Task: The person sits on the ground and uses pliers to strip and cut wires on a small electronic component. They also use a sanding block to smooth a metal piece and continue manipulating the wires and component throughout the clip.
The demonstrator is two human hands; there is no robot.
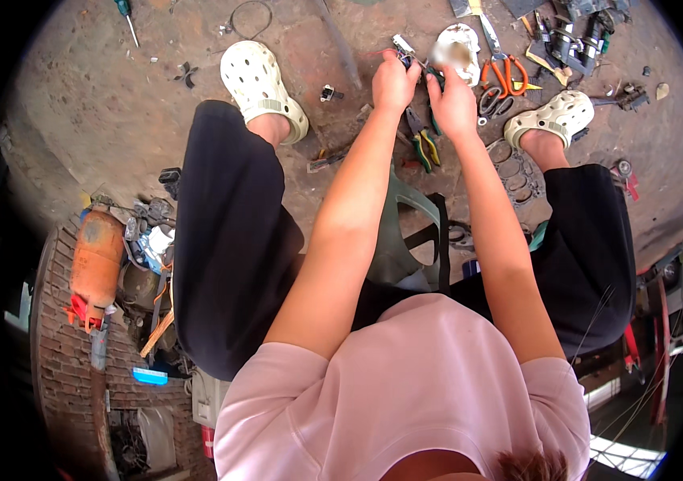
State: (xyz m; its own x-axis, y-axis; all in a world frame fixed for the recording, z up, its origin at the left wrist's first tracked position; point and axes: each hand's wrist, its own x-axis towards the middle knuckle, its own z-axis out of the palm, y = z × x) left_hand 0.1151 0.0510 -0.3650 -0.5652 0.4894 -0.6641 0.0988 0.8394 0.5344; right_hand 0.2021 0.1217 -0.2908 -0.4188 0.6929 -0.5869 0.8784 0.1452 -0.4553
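My left hand [393, 84] is closed on a small metal part [402, 46] with a thin red wire, upper middle. Just right of it, my right hand [453, 104] is closed round a dark-handled hand tool [433, 74], whose working end reaches toward that part; its type is hard to make out. Below, between my wrists, lie pliers with green and yellow handles [425, 148]. A white dish or wrapping [457, 40] with a brownish middle is beyond my right hand. Orange-handled tools [505, 80] and grey-black scissors [493, 104] lie to its right.
My feet in cream clogs [253, 80] flank the work. Dark metal parts [578, 40], a gasket [517, 176] and a screwdriver [125, 16] lie on the stained floor [109, 120]. A green plastic seat [401, 224] is under me. An orange gas cylinder [93, 260] stands left beside brickwork.
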